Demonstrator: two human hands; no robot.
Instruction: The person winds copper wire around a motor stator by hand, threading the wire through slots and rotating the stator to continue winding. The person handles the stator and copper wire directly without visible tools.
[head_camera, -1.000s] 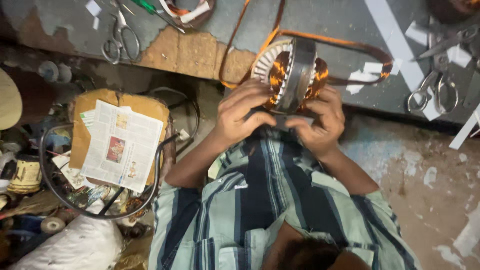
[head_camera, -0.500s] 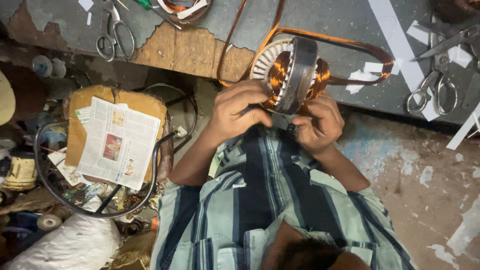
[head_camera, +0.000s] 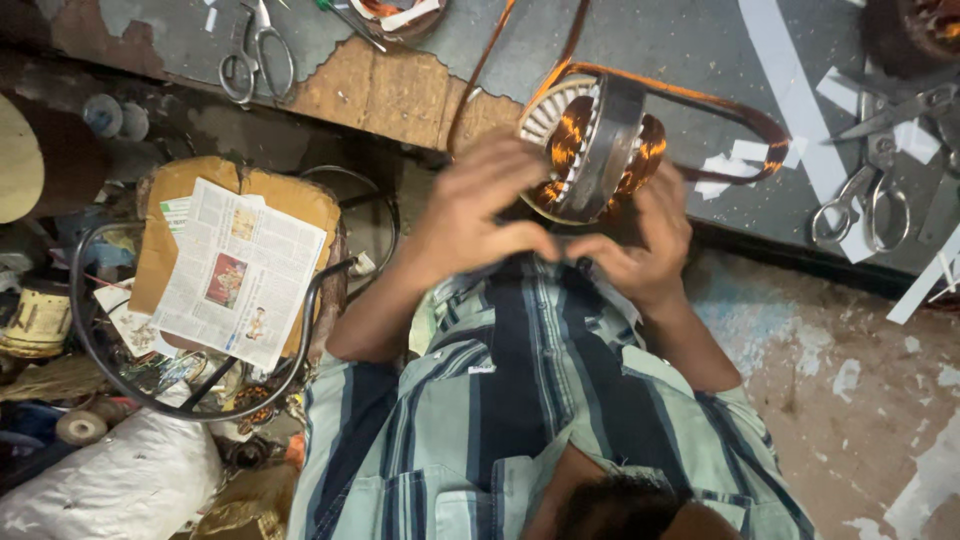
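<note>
While the round metal motor stator with its shiny copper windings (head_camera: 592, 148) stood on edge at the near rim of the grey workbench (head_camera: 690, 70), both hands worked at its lower side. On the picture's left side, which I take to be the person's left hand (head_camera: 478, 212), the fingers were bent and drawn together toward the thumb, their tips meeting the other hand just under the stator; what they pinched, I could not tell. The right hand (head_camera: 640, 250) lay curled below the stator's bottom edge, fingers folded in around something small and dark that was too blurred to name. A loop of flat copper-coloured wire (head_camera: 735, 110) ran from the stator out across the bench and back.

A pair of steel scissors (head_camera: 256, 55) lay on the worn wooden patch of the bench at the far left, and another pair of steel scissors (head_camera: 872, 190) lay well to the right, among white paper strips (head_camera: 790, 80). Beside the person's left arm, a folded newspaper (head_camera: 240, 270) rested on a brown cardboard sheet (head_camera: 175, 215), ringed by a black metal hoop (head_camera: 190, 405).
</note>
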